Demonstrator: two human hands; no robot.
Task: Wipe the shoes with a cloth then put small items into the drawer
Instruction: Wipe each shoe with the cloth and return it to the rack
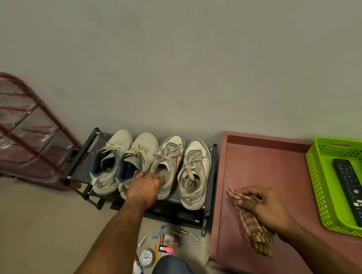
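Wiping step starting. Left hand [144, 186] fingers curl on red-striped shoe [167, 162] collar, on shoe rack [210, 191]. Right hand [261, 204] pinches cloth [254, 231] right of rack. Next: lift shoe, bring cloth over.

Cloth [252, 229] red-yellow striped; shoes [169, 160] off-white, red accents; basket [315, 189] lime green; remote [354, 194] black.
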